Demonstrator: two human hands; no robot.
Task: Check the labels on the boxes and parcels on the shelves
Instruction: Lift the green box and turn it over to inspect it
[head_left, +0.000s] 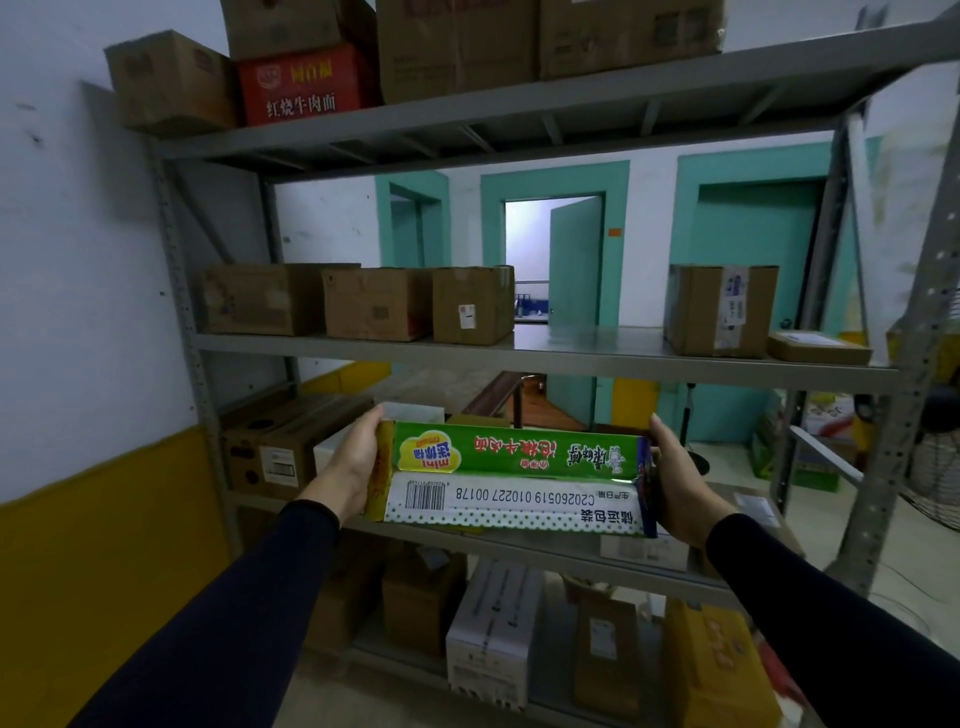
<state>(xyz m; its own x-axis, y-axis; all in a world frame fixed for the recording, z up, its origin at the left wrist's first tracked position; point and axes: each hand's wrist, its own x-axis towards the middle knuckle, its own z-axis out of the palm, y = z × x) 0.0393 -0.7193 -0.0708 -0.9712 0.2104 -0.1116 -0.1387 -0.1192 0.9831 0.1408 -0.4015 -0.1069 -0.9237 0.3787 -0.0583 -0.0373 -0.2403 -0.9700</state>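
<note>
I hold a long green and white noodle box (511, 480) in front of the grey metal shelving (519, 353), at the height of the third shelf. Its print, barcode and date code face me upside down. My left hand (350, 465) grips its left end and my right hand (675, 480) grips its right end. Brown cartons (363, 304) with small labels stand on the middle shelf, and a taller carton (719, 309) with a white label stands at its right.
A red carton (306, 85) and several brown ones fill the top shelf. More boxes (493, 634) sit on the bottom shelf and at the left of the third shelf. A fan (935, 467) stands at the right. Behind the shelving are teal doors (574, 260).
</note>
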